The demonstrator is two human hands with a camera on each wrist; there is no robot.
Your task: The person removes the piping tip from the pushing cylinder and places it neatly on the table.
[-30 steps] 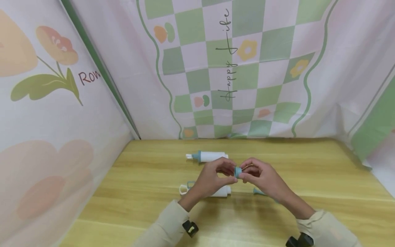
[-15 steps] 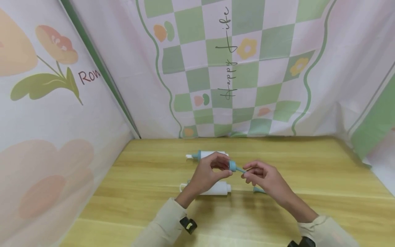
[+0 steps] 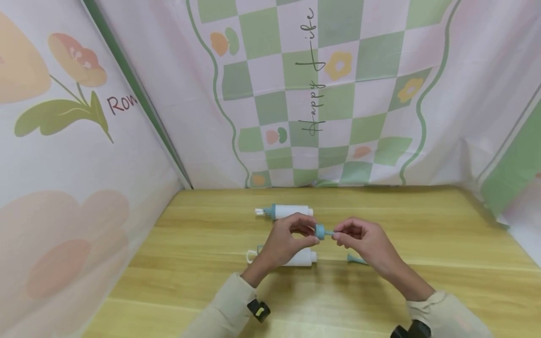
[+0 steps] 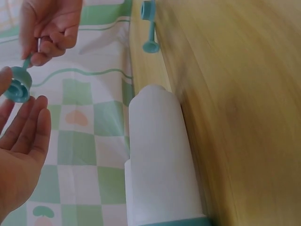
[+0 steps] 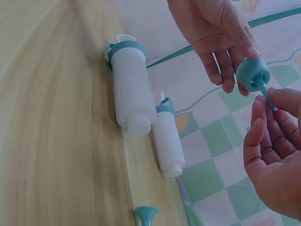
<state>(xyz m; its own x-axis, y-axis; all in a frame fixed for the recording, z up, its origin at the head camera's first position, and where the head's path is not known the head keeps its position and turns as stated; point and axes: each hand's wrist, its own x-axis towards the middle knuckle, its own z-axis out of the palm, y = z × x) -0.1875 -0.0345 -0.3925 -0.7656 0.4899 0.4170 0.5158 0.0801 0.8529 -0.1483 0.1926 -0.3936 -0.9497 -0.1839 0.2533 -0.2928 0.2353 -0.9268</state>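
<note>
Between thumb and fingers, my left hand [image 3: 285, 241] pinches a small teal cap [image 3: 320, 232] above the table. A thin teal stem [image 5: 267, 96] sticks out of the cap, and my right hand [image 3: 365, 239] pinches its end. In the left wrist view, the cap [image 4: 18, 84] shows a hollow, ringed underside. Below my left hand lies a white bottle [image 3: 301, 257], partly covered by the hand and wrist. Another white bottle [image 3: 291, 211] with a teal collar lies behind it. Near my right hand, a second teal piece [image 3: 356, 259] with a flared end rests on the table.
Both bottles lie on their sides on the wooden table [image 3: 190, 281], and each has a loop or prongs at its left end. Behind the table hangs a checked cloth [image 3: 334, 108]. A flowered cloth [image 3: 84, 178] hangs at the left.
One second ago my fingertips met around the cap. My right hand has since drawn right, exposing the stem, which sloped down half a second ago and is now nearly level. The bottles stay put.
</note>
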